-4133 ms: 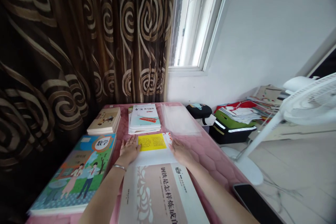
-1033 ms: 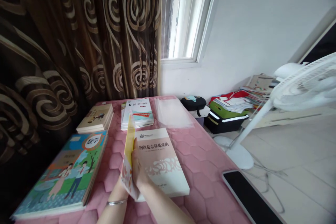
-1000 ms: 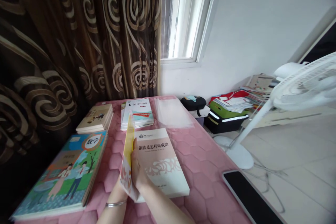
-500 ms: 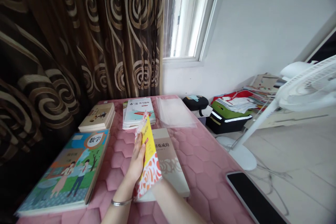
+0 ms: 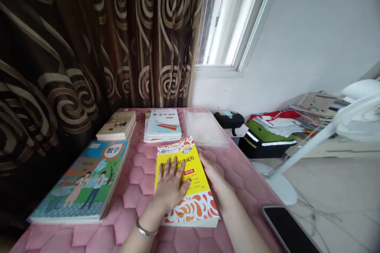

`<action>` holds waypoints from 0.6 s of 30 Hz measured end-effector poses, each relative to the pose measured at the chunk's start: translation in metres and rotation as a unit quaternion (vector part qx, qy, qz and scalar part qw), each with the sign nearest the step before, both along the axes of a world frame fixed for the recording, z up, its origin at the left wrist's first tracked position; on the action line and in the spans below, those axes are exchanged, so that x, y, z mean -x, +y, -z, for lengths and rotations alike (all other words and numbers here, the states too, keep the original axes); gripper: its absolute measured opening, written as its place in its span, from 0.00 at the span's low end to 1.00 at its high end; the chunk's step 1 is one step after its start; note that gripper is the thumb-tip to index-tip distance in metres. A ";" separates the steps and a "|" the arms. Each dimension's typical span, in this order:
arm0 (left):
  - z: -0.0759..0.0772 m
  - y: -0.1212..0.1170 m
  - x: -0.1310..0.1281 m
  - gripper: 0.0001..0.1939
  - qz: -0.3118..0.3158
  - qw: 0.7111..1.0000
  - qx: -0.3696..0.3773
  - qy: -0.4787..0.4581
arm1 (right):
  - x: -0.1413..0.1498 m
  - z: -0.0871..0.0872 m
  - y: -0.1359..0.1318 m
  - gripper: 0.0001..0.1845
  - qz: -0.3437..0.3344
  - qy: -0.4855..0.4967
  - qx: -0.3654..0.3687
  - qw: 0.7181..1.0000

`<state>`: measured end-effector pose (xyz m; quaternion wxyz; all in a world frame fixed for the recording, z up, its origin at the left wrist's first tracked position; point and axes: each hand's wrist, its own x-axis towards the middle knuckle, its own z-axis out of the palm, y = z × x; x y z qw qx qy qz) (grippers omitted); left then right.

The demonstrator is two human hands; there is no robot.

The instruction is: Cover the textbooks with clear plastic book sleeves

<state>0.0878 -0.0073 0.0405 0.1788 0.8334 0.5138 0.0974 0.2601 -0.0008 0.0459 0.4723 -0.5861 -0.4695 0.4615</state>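
Observation:
A paperback book [image 5: 192, 166] with a yellow cover and orange-red leaf pattern lies flat on the pink quilted surface [image 5: 133, 189]. My left hand [image 5: 172, 184], with a silver bangle at the wrist, rests on the cover, fingers spread and palm down. Along the book's right edge is my right hand [image 5: 215, 176], its fingers stretched out against the side; the fingertips are partly hidden. To the left lies a stack of large textbooks [image 5: 86, 182] with two figures on the top cover. Behind the yellow book is a stack of white-covered books [image 5: 163, 122].
Smaller beige books [image 5: 117, 124] sit at the back left, clear plastic sheets [image 5: 204, 128] at the back right. A phone [image 5: 287, 229] lies on the right edge. Beyond stand a white fan [image 5: 311, 146] and a green-topped black box [image 5: 267, 138]. A patterned curtain [image 5: 103, 47] hangs behind.
The yellow cover stood tilted on edge in my left hand above a pale book; now it lies flat over it. My left hand has spread on top, and my right hand has come to the right edge.

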 end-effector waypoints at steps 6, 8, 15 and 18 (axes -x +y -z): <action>0.010 -0.001 -0.003 0.32 0.010 0.999 -0.024 0.023 | -0.012 0.011 0.012 0.26 0.044 -0.261 0.023 0.964; 0.008 -0.002 -0.002 0.30 -0.009 0.999 -0.026 0.026 | -0.010 0.010 0.008 0.26 0.052 -0.400 0.040 0.914; 0.010 0.009 0.018 0.26 -0.230 0.971 -0.048 0.039 | -0.008 0.009 0.001 0.26 -0.003 -0.539 0.083 0.838; 0.013 0.016 0.026 0.25 -0.243 0.968 -0.061 0.002 | -0.006 0.010 0.002 0.27 -0.020 -0.548 0.092 0.831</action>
